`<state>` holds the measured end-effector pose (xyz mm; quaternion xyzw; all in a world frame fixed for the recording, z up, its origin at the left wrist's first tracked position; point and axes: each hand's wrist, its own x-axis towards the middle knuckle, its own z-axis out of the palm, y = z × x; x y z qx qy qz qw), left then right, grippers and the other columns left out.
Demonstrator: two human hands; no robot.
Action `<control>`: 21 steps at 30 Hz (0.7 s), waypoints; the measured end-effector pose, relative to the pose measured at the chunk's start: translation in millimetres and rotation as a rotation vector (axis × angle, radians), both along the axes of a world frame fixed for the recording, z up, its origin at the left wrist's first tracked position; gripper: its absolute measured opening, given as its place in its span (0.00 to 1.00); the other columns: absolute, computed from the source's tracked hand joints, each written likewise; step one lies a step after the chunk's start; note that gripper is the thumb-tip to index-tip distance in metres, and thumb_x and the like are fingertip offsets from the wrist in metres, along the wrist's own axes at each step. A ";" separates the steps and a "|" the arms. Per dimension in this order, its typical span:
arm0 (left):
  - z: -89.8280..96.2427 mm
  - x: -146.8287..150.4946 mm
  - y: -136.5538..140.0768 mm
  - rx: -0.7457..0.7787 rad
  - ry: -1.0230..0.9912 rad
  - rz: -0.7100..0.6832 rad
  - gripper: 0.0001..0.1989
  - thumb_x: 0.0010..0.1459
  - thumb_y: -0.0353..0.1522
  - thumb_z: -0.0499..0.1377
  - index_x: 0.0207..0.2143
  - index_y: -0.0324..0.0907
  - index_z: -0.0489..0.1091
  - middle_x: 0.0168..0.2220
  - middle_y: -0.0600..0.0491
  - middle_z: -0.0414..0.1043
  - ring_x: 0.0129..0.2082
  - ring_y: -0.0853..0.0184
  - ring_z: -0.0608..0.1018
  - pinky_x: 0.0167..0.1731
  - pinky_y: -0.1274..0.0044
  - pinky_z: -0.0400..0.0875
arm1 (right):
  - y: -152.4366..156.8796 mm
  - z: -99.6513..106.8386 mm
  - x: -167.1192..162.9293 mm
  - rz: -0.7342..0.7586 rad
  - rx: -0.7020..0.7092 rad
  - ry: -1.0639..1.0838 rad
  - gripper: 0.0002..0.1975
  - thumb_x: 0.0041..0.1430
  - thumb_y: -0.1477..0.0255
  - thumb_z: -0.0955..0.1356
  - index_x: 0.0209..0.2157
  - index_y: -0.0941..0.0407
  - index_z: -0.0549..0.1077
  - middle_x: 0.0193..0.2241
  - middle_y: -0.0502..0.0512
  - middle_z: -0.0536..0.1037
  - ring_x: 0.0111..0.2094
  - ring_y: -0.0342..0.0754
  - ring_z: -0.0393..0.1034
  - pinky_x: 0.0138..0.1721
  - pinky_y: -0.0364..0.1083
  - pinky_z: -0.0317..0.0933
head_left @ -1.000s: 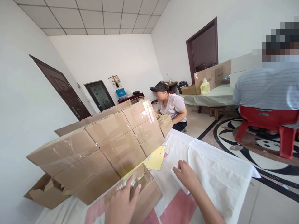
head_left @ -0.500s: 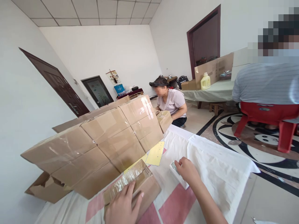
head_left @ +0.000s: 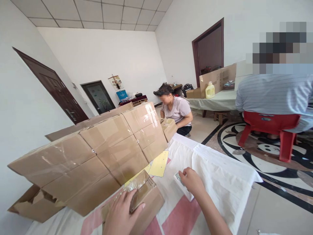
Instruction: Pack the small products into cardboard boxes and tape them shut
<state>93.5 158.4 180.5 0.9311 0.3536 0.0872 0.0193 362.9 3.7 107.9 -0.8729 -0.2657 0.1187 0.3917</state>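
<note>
My left hand (head_left: 123,212) lies over the top of a taped cardboard box (head_left: 151,202), fingers on its flap and thumb at the edge of a dark gap. The flap stands partly raised, and the inside is mostly hidden. To the right, my right hand (head_left: 192,181) has its fingers bent and closed on the far end of a small white box (head_left: 184,190) with a green-grey printed patch. That white box rests on the cloth-covered table (head_left: 207,166). Beyond the cardboard box lie flat yellow sheets (head_left: 159,164) with wavy edges.
Stacked taped cardboard boxes (head_left: 119,143) form a wall at the left, with an open carton (head_left: 36,204) beside them. A person (head_left: 179,109) crouches beyond the table. Another person (head_left: 274,94) sits on a red chair (head_left: 271,121) at the right, near a yellow jug (head_left: 210,90).
The gap under the cardboard box's flap looks wider beside my left thumb. My right hand stays at the white box. The whole view has shifted slightly.
</note>
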 end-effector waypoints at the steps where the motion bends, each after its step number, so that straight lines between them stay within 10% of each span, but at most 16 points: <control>1: 0.1 0.4 2.2 -0.012 0.003 -0.004 0.26 0.61 0.46 0.53 0.56 0.44 0.72 0.51 0.44 0.76 0.52 0.51 0.77 0.53 0.61 0.69 | 0.0 0.0 0.0 -0.001 -0.002 0.000 0.17 0.66 0.64 0.61 0.23 0.54 0.62 0.27 0.56 0.75 0.23 0.45 0.67 0.25 0.45 0.48; 21: 6.3 7.0 -1.3 -0.066 0.040 0.017 0.28 0.60 0.46 0.54 0.57 0.42 0.70 0.54 0.42 0.74 0.56 0.48 0.72 0.56 0.58 0.64 | 9.0 -11.3 5.2 -0.001 0.021 0.044 0.19 0.66 0.64 0.61 0.21 0.53 0.55 0.23 0.50 0.67 0.20 0.42 0.65 0.20 0.42 0.46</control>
